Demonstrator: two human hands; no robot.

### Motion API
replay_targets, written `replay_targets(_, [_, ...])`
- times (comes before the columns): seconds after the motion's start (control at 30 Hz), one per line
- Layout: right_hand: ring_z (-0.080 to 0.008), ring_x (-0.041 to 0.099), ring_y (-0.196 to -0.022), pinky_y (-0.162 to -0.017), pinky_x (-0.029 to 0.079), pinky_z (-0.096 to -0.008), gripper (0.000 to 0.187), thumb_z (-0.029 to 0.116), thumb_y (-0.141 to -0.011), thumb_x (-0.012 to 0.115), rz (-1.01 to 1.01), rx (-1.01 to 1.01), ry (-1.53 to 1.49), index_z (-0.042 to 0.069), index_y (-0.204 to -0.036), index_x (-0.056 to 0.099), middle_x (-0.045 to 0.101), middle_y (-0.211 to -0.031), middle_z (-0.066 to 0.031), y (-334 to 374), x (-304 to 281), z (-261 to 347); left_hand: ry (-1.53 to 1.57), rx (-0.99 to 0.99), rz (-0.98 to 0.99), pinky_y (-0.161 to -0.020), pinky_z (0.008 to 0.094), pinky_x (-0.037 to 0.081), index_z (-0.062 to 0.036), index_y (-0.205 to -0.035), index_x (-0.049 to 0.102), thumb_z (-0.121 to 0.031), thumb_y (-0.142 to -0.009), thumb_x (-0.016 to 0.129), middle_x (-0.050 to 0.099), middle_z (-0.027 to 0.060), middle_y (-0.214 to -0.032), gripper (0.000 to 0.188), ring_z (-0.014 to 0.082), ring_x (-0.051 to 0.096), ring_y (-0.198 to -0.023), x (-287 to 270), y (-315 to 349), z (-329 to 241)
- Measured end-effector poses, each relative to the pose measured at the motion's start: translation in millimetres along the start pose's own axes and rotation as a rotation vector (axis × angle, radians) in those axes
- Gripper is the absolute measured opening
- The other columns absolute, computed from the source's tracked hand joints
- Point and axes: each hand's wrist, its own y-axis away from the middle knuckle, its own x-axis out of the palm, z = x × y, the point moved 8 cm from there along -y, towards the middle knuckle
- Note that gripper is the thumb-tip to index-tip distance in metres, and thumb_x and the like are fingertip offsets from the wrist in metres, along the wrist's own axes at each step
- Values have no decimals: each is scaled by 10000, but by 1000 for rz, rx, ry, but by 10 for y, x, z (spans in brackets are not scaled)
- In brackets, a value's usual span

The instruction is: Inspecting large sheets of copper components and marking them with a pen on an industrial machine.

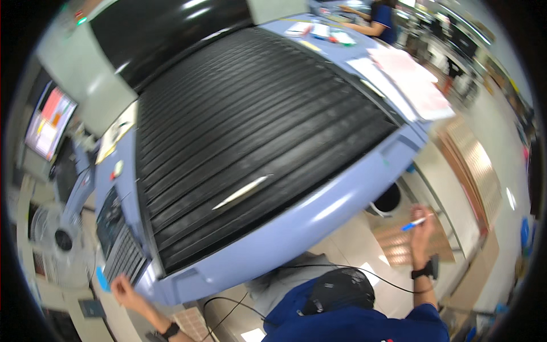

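My right hand (pixel 420 231) is out at the right, past the machine's front corner, its fingers closed on a blue-and-white marker pen (pixel 411 224). My left hand (pixel 126 293) is low at the left, near the keyboard (pixel 126 255) and the machine's front left corner. Its fingers look curled together, and motion blur hides what they hold, if anything. Beside its fingertips shows a bright blue curved thing (pixel 102 279), and I cannot tell whether they touch it. A long, thin white piece with pointed ends (pixel 242 192) lies on the black slatted bed (pixel 256 125) of the machine.
A blue-grey rim (pixel 319 214) frames the bed; pink and white sheets (pixel 413 85) lie on its right side. Under the right corner are a dark round bin (pixel 387 199) and a ridged copper-coloured panel (pixel 393 242). A fan (pixel 62 239) stands left. Another person (pixel 383 23) works far right.
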Motion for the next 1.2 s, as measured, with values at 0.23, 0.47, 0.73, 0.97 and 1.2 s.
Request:
replay_targets(0.23, [-243, 616, -1046, -910, 482, -351, 356, 247, -1002, 445, 357, -611, -521, -39, -1204, 507, 624, -1154, -183, -444, 1338, 2718, 506, -26, 432, -577, 212, 460, -39, -872, 569, -79, -851, 675, 601, 24, -767, 116, 83, 578, -650, 1725, -103, -1467])
replay_targets(0.47, [-164, 650, -909, -777, 501, -277, 258, 171, -956, 552, 758, -711, -708, -10, -1140, 574, 685, -1001, -133, 11, 3067, 4100, 475, -55, 571, -561, 216, 460, -19, -817, 565, -71, -842, 672, 602, 22, -683, 122, 73, 579, -612, 2556, 45, -1334])
replay_targets(0.73, [-262, 673, -788, -696, 513, -308, 216, 145, -937, 571, 718, -917, -446, -4, -1092, 586, 678, -894, -166, 150, 3737, 4028, 359, -5, 625, -544, 205, 461, -11, -819, 569, -79, -841, 678, 610, 18, -685, 129, 69, 584, -592, 2582, 222, -1259])
replay_targets(0.97, [-271, 672, -783, -680, 505, -320, 220, 140, -936, 565, 747, -829, -469, -11, -1094, 583, 666, -869, -184, 111, 3672, 4003, 275, 62, 649, -544, 203, 467, -5, -815, 574, -85, -841, 678, 621, 29, -665, 134, 73, 596, -591, 2577, 241, -1303])
replay_targets(1.2, [-347, 668, -835, -709, 517, -366, 226, 148, -926, 574, 800, -846, -444, -8, -1090, 576, 670, -874, -197, 192, 3619, 4019, 316, 9, 591, -539, 203, 467, -5, -821, 575, -87, -843, 677, 626, 31, -666, 133, 77, 600, -584, 2500, 237, -1317])
